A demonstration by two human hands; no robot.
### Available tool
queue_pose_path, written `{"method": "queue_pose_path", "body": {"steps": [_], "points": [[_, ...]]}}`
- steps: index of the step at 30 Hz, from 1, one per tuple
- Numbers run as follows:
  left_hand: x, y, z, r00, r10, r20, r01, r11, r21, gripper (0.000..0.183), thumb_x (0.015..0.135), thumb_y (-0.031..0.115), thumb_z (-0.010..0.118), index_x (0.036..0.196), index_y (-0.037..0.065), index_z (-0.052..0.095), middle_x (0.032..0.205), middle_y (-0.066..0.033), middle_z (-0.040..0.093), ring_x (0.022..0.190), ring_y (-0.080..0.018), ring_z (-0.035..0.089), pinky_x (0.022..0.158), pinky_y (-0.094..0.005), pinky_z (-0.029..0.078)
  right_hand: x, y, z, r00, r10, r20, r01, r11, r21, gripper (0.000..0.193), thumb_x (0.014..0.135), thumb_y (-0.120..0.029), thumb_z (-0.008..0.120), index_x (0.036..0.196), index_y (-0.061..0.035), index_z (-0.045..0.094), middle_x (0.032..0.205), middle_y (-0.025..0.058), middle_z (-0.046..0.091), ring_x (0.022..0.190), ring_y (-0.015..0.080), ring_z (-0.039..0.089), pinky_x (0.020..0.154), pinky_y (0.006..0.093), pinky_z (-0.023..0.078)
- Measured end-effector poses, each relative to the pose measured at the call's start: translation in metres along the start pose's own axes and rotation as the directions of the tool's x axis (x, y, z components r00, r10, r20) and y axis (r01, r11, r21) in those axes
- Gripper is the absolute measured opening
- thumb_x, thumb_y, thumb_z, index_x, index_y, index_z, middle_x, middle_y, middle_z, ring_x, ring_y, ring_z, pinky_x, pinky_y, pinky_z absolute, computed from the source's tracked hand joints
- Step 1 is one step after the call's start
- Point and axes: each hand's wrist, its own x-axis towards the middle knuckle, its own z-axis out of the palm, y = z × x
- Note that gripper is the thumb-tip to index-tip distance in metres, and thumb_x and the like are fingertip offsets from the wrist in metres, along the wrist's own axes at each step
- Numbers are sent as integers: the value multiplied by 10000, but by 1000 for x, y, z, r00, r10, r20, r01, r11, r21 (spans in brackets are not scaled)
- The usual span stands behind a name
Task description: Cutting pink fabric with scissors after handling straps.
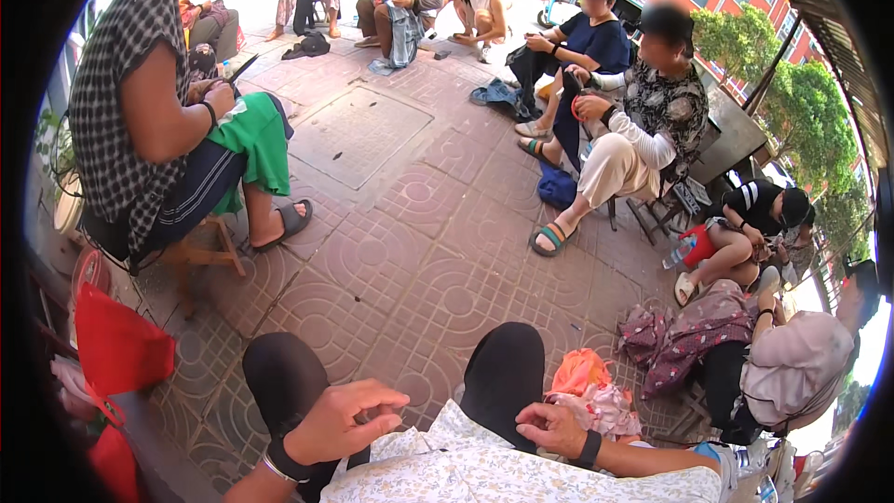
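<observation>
My left hand [349,417] hovers by my left knee, its thumb and fingers apart with nothing visible between them. A pale bracelet [282,462] circles that wrist. Beside my right thigh, my right hand [553,428] is closed in a loose pinch; anything held in it is too small or hidden to make out. That wrist wears a dark band [590,448]. White cloth with a small floral print [466,466] spreads across my lap between the two hands, over black trousers [506,368].
Orange and pink cloth [591,387] lies beside my right knee. A red bag [121,340] hangs at left. Several seated people surround the paved ground [372,251], many handling fabric. Someone in a checked shirt [121,102] sits near left, with green cloth [251,144] on the lap.
</observation>
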Motion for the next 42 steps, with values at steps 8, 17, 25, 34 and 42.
{"method": "queue_pose_path", "body": {"steps": [8, 17, 25, 34, 42], "points": [[58, 22, -17, 959, 164, 231, -168, 986, -3, 216, 754, 138, 617, 949, 46, 601, 779, -59, 599, 679, -135, 560, 593, -239, 436, -36, 93, -27, 520, 278, 808, -23, 950, -312, 258, 791, -286, 538, 907, -62, 590, 733, 21, 579, 691, 142, 549, 642, 255, 438], [45, 2, -32, 941, -20, 337, 26, 1000, -14, 218, 761, 153, 620, 953, 52, 605, 807, -32, 614, 698, -91, 551, 584, -208, 424, -34, 66, -80, 887, 384, 257, -301, 902, -311, 250, 803, -275, 524, 910, -59, 589, 747, 24, 586, 674, 133, 554, 611, 245, 438], [22, -8, -44, 981, -108, 160, 117, 992, -43, 221, 741, 111, 626, 945, 27, 605, 806, -64, 620, 679, -104, 568, 573, -217, 434, -39, -50, -190, 896, 38, -443, -206, 918, -338, 244, 813, -265, 512, 913, -56, 588, 759, 27, 591, 659, 126, 557, 583, 236, 439], [12, 11, -45, 989, 37, 144, -32, 999, -38, 166, 767, 68, 588, 915, -8, 583, 768, -72, 579, 619, -116, 507, 533, -204, 389, -64, -122, -251, 616, -240, -750, -174, 887, -427, 238, 824, -254, 498, 916, -53, 587, 773, 30, 598, 643, 117, 562, 552, 225, 439], [11, 35, -61, 984, 146, 101, -147, 989, 2, 218, 709, 131, 642, 862, -21, 615, 729, -81, 613, 638, -138, 571, 552, -234, 426, -41, -113, -219, 797, -118, -592, -153, 909, -388, 234, 834, -243, 485, 919, -50, 586, 785, 32, 604, 628, 109, 566, 525, 216, 439]]}}
